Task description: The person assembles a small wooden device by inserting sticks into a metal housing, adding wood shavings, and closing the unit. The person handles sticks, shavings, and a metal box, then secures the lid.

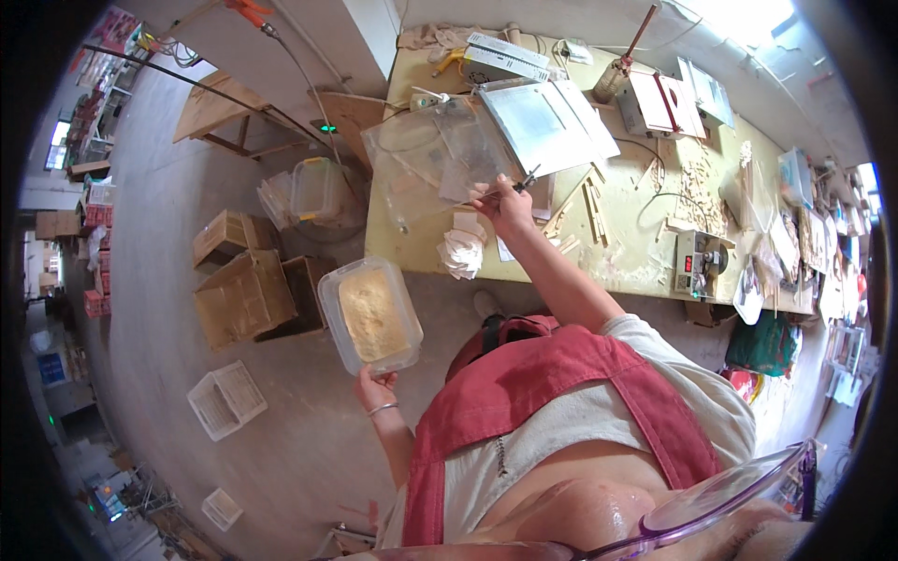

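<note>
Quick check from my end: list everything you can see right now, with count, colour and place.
Plastic tub: one, clear, pale sawdust-like fill, held over the floor.
Workbench: one, yellowish, ahead.
Thin tool: one, dark, over the bench.
Clear plastic sheets: several, bench's left end.
Wood strips: many, pale, mid-bench.
Crumpled cloth: one, white, bench's near edge.
Cardboard boxes: about three, brown, floor.
White baskets: two, floor.
Left hand: grips the tub's near edge.
Right hand: holds the tool.

The workbench (636,257) has a pale yellow-green top. On it lie clear plastic sheets (421,159), a metal plate (543,122), loose wooden sticks (589,201), crumpled white paper (463,252) and a small grey device (697,265) near the front edge.
</note>
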Demonstrator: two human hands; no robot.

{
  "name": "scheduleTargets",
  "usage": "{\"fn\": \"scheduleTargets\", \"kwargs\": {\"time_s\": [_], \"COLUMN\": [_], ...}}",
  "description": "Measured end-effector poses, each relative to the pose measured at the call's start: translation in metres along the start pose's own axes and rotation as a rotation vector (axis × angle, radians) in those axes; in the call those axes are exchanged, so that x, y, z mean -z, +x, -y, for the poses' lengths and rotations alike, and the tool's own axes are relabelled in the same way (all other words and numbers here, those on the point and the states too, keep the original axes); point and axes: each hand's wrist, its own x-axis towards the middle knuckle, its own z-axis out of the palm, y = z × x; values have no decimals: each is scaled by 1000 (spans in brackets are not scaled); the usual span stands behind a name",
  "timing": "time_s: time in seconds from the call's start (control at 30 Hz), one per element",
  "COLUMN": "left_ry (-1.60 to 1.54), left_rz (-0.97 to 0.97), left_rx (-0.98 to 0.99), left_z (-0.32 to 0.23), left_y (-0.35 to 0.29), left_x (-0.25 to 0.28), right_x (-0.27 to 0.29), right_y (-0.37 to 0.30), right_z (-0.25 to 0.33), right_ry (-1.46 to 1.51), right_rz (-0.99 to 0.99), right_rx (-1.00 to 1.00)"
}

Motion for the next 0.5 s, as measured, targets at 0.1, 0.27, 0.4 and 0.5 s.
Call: {"fn": "scheduleTargets", "kwargs": {"time_s": [0.1,0.27,0.4,0.5], "left_ry": [6,-21,-5,-15], "left_rz": [3,8,35,54], "left_rx": [7,37,41,47], "left_z": [2,11,10,10], "left_y": [2,9,8,7], "left_x": [-2,2,-9,-16], "right_x": [1,-2,24,38], "right_y": [3,-15,11,20], "right_z": [10,27,15,12], "right_ry": [25,-22,5,-53], "right_rz": [50,47,84,151], "right_rx": [32,17,-57,-114]}}
